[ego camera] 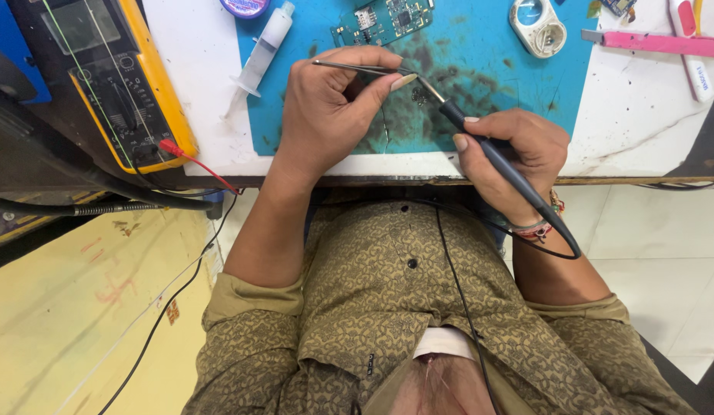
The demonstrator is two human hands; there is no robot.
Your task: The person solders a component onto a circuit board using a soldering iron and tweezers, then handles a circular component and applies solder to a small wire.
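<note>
The left hand (pixel 334 107) pinches thin, springy tweezers (pixel 361 68) mid-shaft, the right hand (pixel 510 157) grips a light, stiff soldering iron (pixel 491 154) pen-style — tips meeting over the blue mat (pixel 487 69), just beyond both grips.

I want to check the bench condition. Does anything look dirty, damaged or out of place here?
Yes. The blue work mat has dark, sooty smears around its middle, under the metal tweezers and the black soldering iron. It looks scorched or stained.

Olive patterned shirt (pixel 387 307), rolled sleeves
</note>
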